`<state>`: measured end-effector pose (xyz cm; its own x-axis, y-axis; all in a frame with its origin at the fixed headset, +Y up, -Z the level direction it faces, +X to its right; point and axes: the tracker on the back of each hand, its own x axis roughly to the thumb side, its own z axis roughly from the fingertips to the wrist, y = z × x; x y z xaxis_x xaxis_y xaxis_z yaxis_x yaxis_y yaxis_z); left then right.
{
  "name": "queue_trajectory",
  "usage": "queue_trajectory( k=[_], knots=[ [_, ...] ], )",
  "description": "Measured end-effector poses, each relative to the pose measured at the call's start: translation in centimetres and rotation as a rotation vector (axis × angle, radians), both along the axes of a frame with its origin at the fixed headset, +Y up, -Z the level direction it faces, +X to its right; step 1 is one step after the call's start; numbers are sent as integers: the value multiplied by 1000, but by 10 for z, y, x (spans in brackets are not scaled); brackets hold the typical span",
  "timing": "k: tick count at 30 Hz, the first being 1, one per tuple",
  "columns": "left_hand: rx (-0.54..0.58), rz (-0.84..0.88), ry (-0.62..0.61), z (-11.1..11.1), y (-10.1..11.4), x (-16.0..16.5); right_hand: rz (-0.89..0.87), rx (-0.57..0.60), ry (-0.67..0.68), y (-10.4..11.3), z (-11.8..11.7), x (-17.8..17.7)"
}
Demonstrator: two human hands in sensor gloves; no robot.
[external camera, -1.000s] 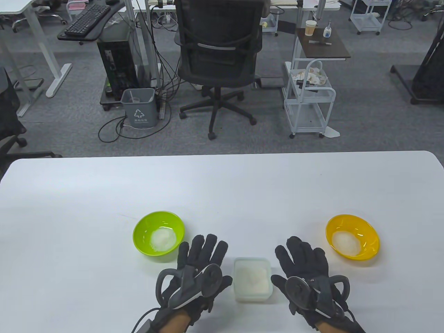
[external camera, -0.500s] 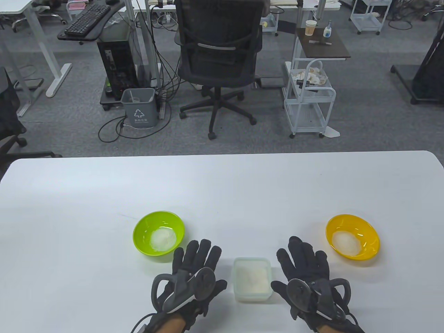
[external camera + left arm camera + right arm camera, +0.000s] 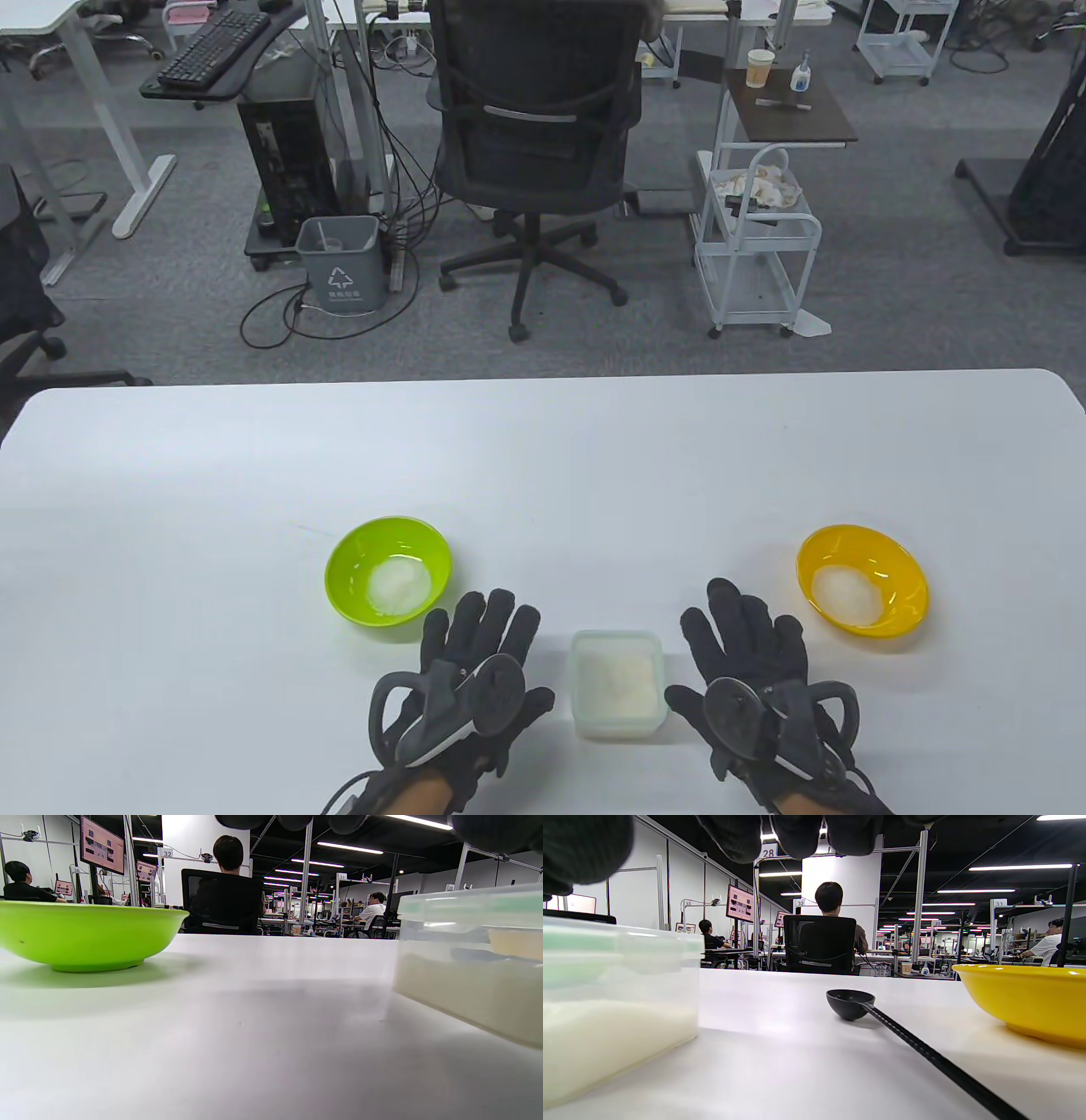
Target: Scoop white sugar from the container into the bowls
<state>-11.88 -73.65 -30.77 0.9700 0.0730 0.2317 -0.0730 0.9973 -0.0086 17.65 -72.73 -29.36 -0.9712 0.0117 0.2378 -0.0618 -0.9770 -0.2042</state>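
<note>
both hands flat beside the sugar tub

the left hand point(image 3: 475, 671) and right hand point(image 3: 751, 671) lie open, fingers spread, on the smooth white counter point(image 3: 543, 458), holding nothing. between them sits a squarish translucent plastic container point(image 3: 617, 683) of grainy white sugar. a glossy round green bowl point(image 3: 388, 582) lies beyond the left hand, a yellow bowl point(image 3: 862, 587) beyond the right. a black spoon point(image 3: 850, 1004) lies under the right hand, bowl end pointing away.
</note>
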Motion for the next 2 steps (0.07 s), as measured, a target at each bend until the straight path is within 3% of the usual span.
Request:
queue_trajectory(
  k=[2],
  knots=[
    [1,3,-1,0,0,0,3,1,1,0,0,0]
  ],
)
